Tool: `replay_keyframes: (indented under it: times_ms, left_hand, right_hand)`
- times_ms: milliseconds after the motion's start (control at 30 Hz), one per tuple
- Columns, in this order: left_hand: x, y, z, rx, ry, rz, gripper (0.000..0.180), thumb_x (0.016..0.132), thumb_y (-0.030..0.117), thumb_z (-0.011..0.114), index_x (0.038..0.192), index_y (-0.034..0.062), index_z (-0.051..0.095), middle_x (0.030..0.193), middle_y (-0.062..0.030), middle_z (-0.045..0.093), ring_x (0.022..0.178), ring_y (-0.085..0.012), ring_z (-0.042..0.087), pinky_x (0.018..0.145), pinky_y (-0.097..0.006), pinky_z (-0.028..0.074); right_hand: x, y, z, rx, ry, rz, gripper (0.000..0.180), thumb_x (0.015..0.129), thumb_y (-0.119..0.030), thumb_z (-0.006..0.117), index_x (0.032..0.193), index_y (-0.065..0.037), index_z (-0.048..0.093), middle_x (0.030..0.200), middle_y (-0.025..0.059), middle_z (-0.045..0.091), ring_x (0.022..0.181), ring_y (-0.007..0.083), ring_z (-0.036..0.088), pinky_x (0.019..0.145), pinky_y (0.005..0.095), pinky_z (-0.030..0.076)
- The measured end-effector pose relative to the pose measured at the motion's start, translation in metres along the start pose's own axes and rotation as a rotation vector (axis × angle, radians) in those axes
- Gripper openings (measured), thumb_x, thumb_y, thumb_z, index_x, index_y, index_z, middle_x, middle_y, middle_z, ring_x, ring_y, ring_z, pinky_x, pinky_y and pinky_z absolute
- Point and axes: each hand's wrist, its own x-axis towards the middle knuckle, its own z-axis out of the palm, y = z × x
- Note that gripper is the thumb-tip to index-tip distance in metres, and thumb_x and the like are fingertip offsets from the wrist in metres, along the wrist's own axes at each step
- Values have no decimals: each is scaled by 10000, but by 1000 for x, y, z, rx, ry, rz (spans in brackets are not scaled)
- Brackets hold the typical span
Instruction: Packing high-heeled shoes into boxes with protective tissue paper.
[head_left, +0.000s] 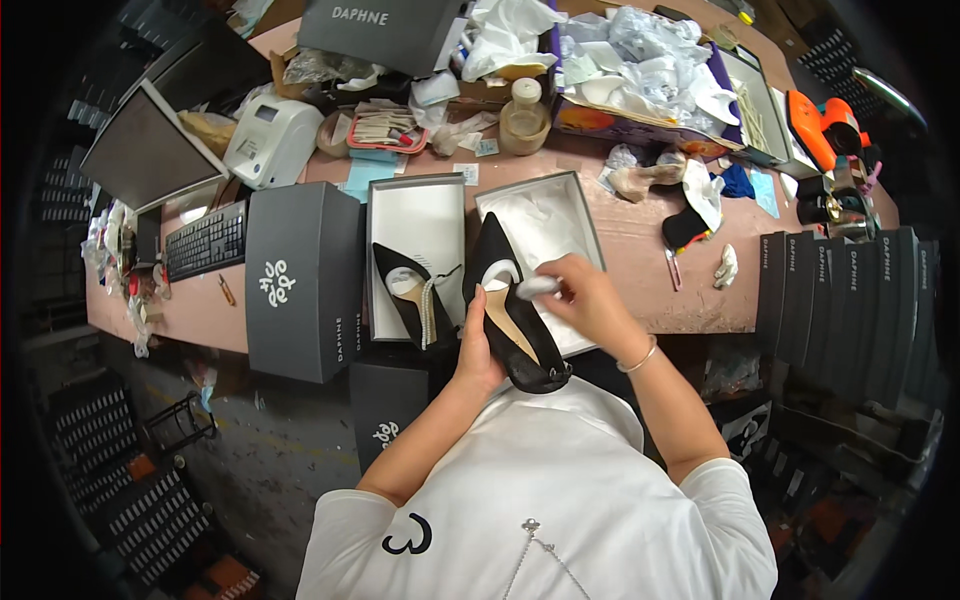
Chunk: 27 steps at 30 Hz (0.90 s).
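Editor: What do the hands hold?

Photographer: A left hand (482,345) grips a black pointed shoe (507,318) along its side, toe pointing away from the wearer. The right hand (592,303) pinches a whitish wad (538,287) beside the shoe's opening, thumb and fingers together on it.

Editor: Where is the shoe?

Photographer: Raised over the near part of an open box (591,225) lined with white paper, at the edge of a pinkish table (640,290). White stuffing (499,272) shows toward its toe.

Editor: And its lookalike?

Photographer: A second black shoe (411,300), with a beaded strap (428,315), lies in the open box to the left (418,212), beside a closed dark-grey box (290,285).
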Motion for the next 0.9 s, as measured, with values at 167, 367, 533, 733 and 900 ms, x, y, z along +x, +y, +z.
replay_keyframes:
  times_ms: [167, 367, 533, 733, 900]
  left_hand:
    - [4, -18, 11, 140, -82, 52, 564, 933, 571, 476, 1218, 86, 511, 1140, -83, 593, 1072, -207, 588, 936, -383, 479]
    - [-3, -21, 12, 162, -160, -80, 561, 934, 557, 486, 1228, 79, 502, 1102, -77, 606, 1008, -209, 620, 844, -361, 536]
    - [-3, -27, 8, 261, -193, -168, 551, 927, 531, 513, 1228, 69, 506, 1017, -89, 633, 894, -202, 652, 757, -341, 561]
    - [3, -15, 37, 296, -180, -120, 617, 883, 585, 533, 1154, 31, 549, 878, -124, 650, 757, -214, 668, 675, -333, 577]
    - [-7, -6, 41, 943, -142, 685, 718, 932, 470, 549, 1421, -2, 317, 1336, -204, 457, 1182, -287, 519, 984, -371, 419]
  right_hand:
    - [2, 4, 31, -480, 45, -135, 268, 715, -161, 750, 936, -102, 609, 903, 69, 612, 766, 281, 636, 656, 359, 523]
    - [-8, 9, 15, -348, 234, -97, 500, 674, -148, 800, 1087, -51, 536, 997, 127, 579, 902, 325, 607, 742, 375, 514]
    - [-15, 22, 15, -53, 252, -25, 835, 662, -82, 768, 1395, -1, 378, 1301, 219, 517, 1165, 338, 552, 937, 361, 467]
    - [24, 34, 3, -68, 214, 104, 700, 697, -56, 693, 1346, 36, 445, 1143, 231, 629, 1051, 278, 629, 891, 345, 485]
    - [44, 53, -16, -26, 116, 183, 714, 690, -105, 755, 1331, 26, 469, 1056, 204, 666, 918, 247, 662, 810, 333, 515]
